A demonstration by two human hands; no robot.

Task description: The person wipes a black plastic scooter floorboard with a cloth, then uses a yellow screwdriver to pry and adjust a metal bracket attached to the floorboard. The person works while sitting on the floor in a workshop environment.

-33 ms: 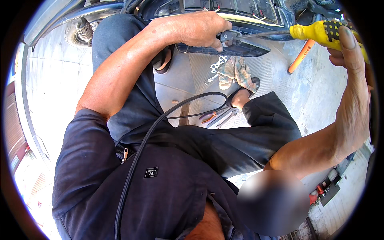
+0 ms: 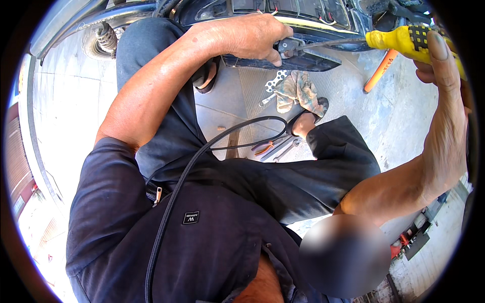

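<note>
Apparently, the left hand (image 2: 252, 38) has its fingers curled in on the left side of a grey metal piece (image 2: 289, 48), which juts rightward past the fingertips. The right hand (image 2: 448, 86) keeps its fingers wrapped round the yellow-and-black handle of a screwdriver (image 2: 386, 40), thumb laid against it; the shaft reaches toward the metal piece. Just below, an orange bar (image 2: 380, 72) carries small dark printing. Farther out, white lettering marks the shirt's black label (image 2: 190, 217).

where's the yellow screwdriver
The screwdriver is upper right in the head view, held in the right hand and pointing toward the left hand.
</note>
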